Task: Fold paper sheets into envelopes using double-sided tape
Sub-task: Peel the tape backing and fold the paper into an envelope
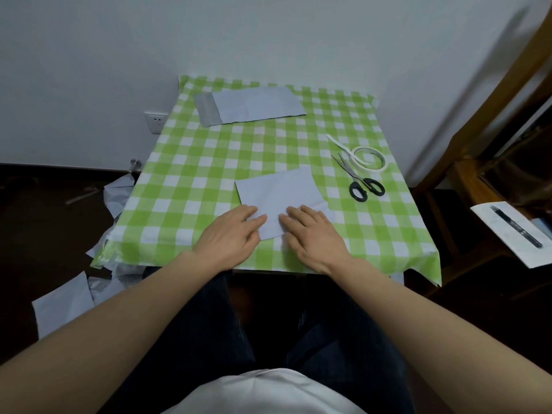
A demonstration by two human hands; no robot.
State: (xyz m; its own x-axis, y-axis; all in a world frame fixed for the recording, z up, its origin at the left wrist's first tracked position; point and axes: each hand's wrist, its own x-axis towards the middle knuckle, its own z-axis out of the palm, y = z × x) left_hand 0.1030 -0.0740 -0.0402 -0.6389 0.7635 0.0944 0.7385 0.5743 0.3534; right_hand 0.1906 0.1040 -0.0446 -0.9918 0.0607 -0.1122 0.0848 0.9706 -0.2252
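A white paper sheet [277,192], partly folded, lies near the front of the green checked table [185,186]. My left hand [230,234] rests flat on the sheet's lower left corner, fingers straight. My right hand [313,234] presses the sheet's lower right part, fingers spread and flat. A roll of double-sided tape [369,159] with a loose strip pulled out lies at the right. Black-handled scissors [360,182] lie just in front of the roll.
A stack of white sheets [251,106] lies at the table's far edge by the wall. Crumpled and loose papers [62,303] litter the floor at the left. A wooden chair [490,186] with a paper and a pen [516,231] stands to the right.
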